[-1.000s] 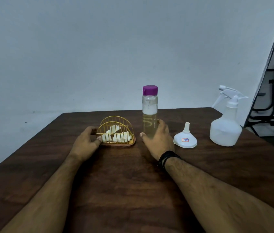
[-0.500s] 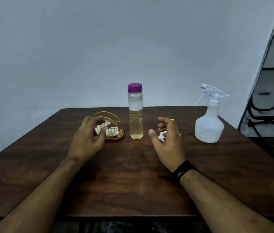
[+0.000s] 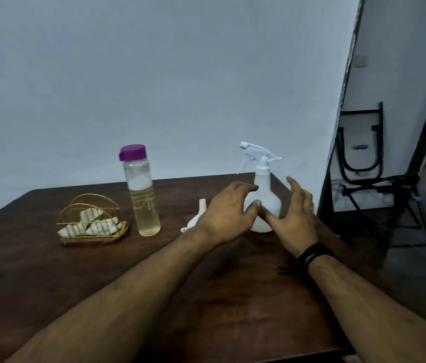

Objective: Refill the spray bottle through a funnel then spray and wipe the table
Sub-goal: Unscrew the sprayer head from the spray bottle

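Note:
A white spray bottle [image 3: 265, 191] with its trigger head on stands upright near the table's far right edge. My left hand [image 3: 228, 212] and my right hand [image 3: 295, 218] flank its round body with fingers spread, close to it, holding nothing; whether they touch it is unclear. Just left of my left hand a white funnel [image 3: 197, 218] lies upside down, partly hidden by that hand. A clear bottle [image 3: 142, 195] with a purple cap and pale yellow liquid stands to the left.
A gold wire holder [image 3: 92, 222] with folded white cloths sits at the left on the dark wooden table [image 3: 102, 271]. The table's right edge is close to the spray bottle. Black folded frames [image 3: 363, 158] stand on the floor beyond.
Both hands moved right, away from the wire holder and the funnel, and now sit either side of the spray bottle. The camera turned right as well.

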Demonstrator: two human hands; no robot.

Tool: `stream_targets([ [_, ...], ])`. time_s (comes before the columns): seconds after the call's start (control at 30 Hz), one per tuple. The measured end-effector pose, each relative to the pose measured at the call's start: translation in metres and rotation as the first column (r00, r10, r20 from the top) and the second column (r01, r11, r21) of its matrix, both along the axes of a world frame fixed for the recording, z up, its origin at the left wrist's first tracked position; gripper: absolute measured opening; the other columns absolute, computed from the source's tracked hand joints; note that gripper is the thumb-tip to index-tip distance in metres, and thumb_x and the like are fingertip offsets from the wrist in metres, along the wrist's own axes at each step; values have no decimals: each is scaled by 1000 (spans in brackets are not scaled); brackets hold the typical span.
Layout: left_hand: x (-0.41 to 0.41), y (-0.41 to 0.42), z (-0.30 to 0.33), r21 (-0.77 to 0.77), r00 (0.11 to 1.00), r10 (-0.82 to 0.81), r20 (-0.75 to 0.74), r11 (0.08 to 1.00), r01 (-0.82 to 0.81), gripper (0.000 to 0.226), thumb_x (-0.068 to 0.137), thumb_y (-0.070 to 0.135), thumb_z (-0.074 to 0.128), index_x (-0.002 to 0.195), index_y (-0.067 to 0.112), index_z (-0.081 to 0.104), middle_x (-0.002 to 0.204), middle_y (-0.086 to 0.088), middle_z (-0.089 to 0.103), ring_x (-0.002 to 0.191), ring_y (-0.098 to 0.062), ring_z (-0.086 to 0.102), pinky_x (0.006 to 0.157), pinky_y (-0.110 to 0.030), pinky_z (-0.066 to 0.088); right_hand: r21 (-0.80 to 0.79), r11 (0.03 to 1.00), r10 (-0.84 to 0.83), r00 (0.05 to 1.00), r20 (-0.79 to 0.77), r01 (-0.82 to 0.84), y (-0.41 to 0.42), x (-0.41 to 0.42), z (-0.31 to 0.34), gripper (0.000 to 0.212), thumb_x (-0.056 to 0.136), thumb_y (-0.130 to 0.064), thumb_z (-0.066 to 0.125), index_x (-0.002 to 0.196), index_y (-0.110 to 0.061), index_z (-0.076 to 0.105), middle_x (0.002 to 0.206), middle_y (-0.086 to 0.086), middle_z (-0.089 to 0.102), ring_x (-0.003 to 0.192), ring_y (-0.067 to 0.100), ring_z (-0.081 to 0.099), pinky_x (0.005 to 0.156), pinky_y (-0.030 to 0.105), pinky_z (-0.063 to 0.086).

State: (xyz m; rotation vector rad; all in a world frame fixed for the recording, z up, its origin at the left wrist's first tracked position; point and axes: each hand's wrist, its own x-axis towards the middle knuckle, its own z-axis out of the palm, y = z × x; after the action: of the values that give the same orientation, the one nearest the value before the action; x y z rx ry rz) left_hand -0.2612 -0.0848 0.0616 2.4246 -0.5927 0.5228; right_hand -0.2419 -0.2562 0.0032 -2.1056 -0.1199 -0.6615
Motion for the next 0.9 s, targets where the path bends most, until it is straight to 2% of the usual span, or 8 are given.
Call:
stream_targets([
  [0.07, 15, -23, 3, -50, 998, 18, -64, 999, -21, 44, 102, 36, 53, 139, 13, 54, 140, -7, 56, 129, -22, 53, 107, -39, 43, 68, 991, 115, 992, -44, -112, 0, 12, 1, 113, 67, -67, 73, 163, -34, 24, 160, 7, 34, 149, 24, 36, 122, 47, 34],
  [0.17, 40, -46, 7, -199, 990, 32, -137, 978, -59, 32, 102, 39, 49, 118, 12, 59, 115, -7, 65, 106, -23, 61, 92, -42, 50, 66, 981, 185, 980, -69, -181, 0, 33, -1, 101, 63, -65, 69, 156, -39, 38, 153, -3, 50, 139, 16, 50, 115, 44, 44],
  [0.27, 64, -56, 9, -352, 975, 89, -205, 922, -159, 54, 100, 50, 44, 133, 9, 52, 128, -13, 60, 116, -28, 59, 99, -46, 49, 119, 974, 207, 969, -133, -192, -1, 48, -3, 84, 56, -65, 75, 131, -36, 54, 131, -5, 62, 118, 15, 63, 98, 45, 56],
  [0.37, 83, -55, 9, -397, 960, 115, -255, 893, -212, 53, 103, 49, 41, 146, 19, 44, 139, -15, 48, 125, -31, 53, 106, -47, 44, 97, 973, 225, 958, -180, -210, 1, 59, -3, 85, 51, -70, 82, 120, -35, 46, 117, -7, 65, 105, 17, 68, 87, 49, 60],
  [0.47, 91, -50, 7, -380, 967, 102, -232, 906, -186, 47, 103, 49, 43, 144, 25, 46, 133, -13, 50, 120, -29, 55, 104, -46, 46, 111, 966, 253, 946, -202, -234, 3, 68, -4, 87, 50, -75, 81, 120, -44, 38, 119, -8, 67, 106, 18, 69, 90, 50, 59],
  [0.67, 88, -48, 4, -465, 970, 50, -238, 871, -159, 32, 103, 42, 50, 122, 16, 51, 96, 4, 62, 96, -19, 62, 84, -36, 51, 199, 919, 375, 909, -180, -340, 3, 77, -1, 84, 55, -60, 83, 132, -43, 54, 121, -12, 72, 113, 9, 69, 101, 45, 57],
  [0.8, 86, -57, 0, -525, 977, 7, -212, 843, -120, 27, 103, 38, 51, 116, 15, 57, 87, 7, 62, 81, -4, 60, 69, -24, 45, 195, 916, 380, 915, -135, -351, 1, 75, 2, 78, 58, -54, 83, 129, -41, 54, 125, -12, 70, 117, 5, 66, 102, 40, 57],
  [0.9, 85, -62, -3, -610, 978, 24, -205, 779, -147, 21, 101, 38, 55, 107, 19, 63, 86, 9, 65, 82, -4, 62, 71, -23, 46, 189, 928, 349, 927, -137, -322, 4, 72, 1, 74, 57, -55, 79, 125, -42, 53, 120, -14, 70, 112, -1, 66, 96, 31, 57],
])
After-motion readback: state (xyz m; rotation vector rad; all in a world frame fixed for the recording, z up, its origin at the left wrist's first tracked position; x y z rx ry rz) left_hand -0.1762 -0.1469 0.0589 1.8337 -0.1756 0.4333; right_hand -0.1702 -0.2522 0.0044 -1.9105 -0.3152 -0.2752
